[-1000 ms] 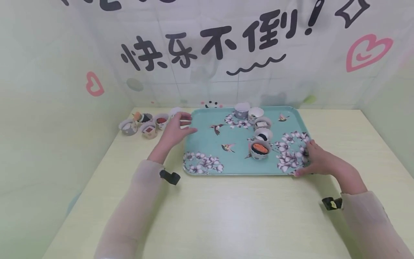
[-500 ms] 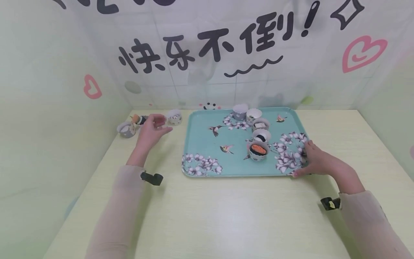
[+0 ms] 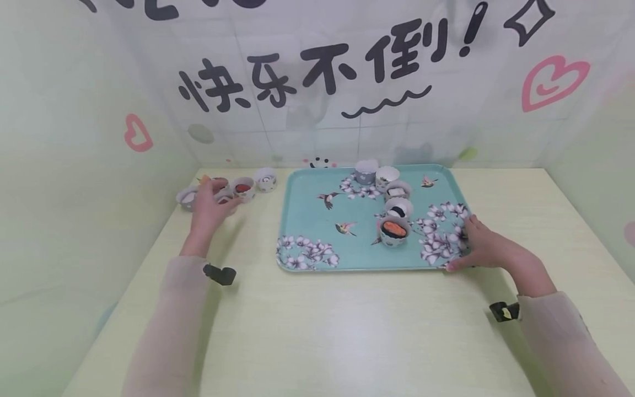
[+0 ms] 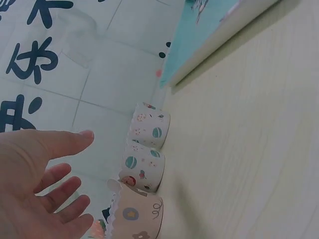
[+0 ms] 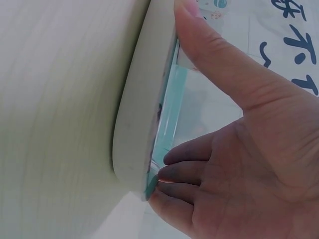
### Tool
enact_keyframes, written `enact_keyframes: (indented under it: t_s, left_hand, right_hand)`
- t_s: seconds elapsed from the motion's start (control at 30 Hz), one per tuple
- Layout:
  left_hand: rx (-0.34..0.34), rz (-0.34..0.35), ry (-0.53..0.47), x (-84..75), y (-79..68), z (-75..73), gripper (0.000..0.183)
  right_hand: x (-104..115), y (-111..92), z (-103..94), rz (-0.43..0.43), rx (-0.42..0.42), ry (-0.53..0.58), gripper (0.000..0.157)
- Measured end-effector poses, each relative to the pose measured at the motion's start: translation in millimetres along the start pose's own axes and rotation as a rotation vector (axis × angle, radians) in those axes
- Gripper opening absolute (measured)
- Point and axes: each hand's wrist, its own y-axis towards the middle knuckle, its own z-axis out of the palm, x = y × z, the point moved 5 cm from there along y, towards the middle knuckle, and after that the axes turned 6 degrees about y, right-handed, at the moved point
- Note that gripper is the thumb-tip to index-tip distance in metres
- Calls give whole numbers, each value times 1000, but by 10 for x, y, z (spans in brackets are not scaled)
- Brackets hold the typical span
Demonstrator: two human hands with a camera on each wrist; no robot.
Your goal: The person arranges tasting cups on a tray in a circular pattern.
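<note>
At the table's left back, my left hand [image 3: 204,212] hovers with parted fingers over a group of small patterned paper cups. In the left wrist view its fingers and thumb stand apart with nothing between them, just beside a beige cup [image 4: 135,214]. That cup, holding a reddish piece, is partly covered by the hand in the head view. Beside it are a cup with a red filling [image 3: 243,189] and a grey cup [image 3: 186,200]. My right hand [image 3: 491,245] holds the near right corner of the turquoise tray [image 3: 307,207], thumb at the front rim [image 5: 167,89], fingertips at the side.
On the tray several cups form a bent line, the nearest holding an orange-topped sushi piece [image 3: 394,229]. A white cup [image 3: 266,180] stands between the left group and the tray. Printed wall sheets [image 3: 317,138] enclose the table's back and sides.
My left hand has moved left, from beside the tray's left edge past the white and red-filled cups to the beige cup. My right hand stays on the tray corner.
</note>
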Motion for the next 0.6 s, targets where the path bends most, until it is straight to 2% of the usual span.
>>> enact_keyframes:
  t_s: [0.37,0.6]
  left_hand:
    - [-36,-101,-5,166,51,-30,78]
    - [-43,-164,-13,271,98,13,90]
  right_hand:
    - [6,-5,-4,-8,-6,-14,139]
    - [-4,0,1,-16,-13,-14,140]
